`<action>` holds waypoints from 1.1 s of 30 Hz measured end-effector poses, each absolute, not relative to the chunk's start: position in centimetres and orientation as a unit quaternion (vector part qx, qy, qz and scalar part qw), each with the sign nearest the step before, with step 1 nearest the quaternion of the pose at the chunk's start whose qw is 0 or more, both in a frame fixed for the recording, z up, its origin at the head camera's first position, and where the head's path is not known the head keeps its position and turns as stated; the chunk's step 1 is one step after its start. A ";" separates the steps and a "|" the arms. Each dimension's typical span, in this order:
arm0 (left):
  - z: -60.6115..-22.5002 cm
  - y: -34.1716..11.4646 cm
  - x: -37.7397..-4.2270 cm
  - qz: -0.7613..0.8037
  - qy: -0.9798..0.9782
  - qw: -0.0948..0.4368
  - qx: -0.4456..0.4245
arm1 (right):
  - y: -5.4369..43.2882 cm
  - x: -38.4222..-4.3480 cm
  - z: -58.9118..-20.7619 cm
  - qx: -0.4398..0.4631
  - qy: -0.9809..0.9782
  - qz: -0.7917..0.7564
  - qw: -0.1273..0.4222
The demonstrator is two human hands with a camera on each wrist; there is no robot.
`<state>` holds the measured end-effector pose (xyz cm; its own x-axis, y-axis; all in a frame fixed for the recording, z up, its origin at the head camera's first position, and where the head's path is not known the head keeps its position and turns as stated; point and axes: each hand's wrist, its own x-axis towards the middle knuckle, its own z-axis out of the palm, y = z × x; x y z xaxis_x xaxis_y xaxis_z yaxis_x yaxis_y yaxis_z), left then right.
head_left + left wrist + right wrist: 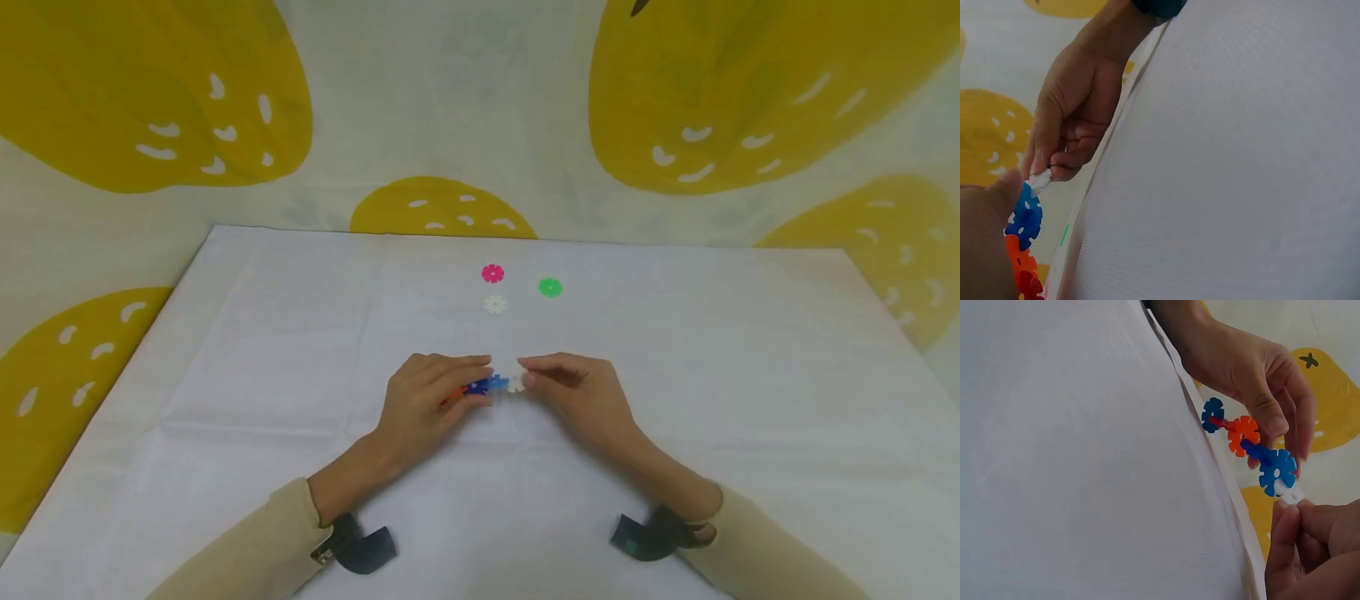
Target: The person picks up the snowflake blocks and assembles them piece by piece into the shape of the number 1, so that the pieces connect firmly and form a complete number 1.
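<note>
My left hand grips a short chain of notched plastic snowflake discs between thumb and fingers. In the right wrist view the chain runs from a blue disc through a red one and an orange disc to a dark blue one and a lighter blue disc. At the chain's right end, my right hand pinches a white disc by its edge. This white disc meets the lighter blue one; how deep their slots interlock cannot be told. Part of the chain is hidden behind the left fingers in the head view.
Beyond the hands, a pink disc, a green disc and another white disc lie flat on the white-covered table. A curtain with yellow fruit prints hangs behind the table's far edge.
</note>
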<state>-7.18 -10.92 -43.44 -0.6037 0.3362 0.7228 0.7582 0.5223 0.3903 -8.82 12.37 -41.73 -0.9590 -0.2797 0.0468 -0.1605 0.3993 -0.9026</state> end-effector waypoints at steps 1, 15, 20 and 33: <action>-43.4 -10.9 -7.2 -0.348 -0.821 0.301 -0.336 | 12.3 -8.8 -41.7 -0.125 0.834 -0.534 0.063; -43.2 -10.6 -7.1 -0.289 -0.821 0.332 -0.364 | 11.1 -7.8 -41.3 -0.033 0.718 -0.671 0.185; -43.2 -10.7 -7.1 -0.290 -0.821 0.324 -0.370 | 11.0 -7.7 -41.3 -0.031 0.697 -0.688 0.201; -43.4 -10.7 -7.0 -0.314 -0.816 0.305 -0.378 | 10.9 -7.8 -41.4 -0.050 0.709 -0.673 0.207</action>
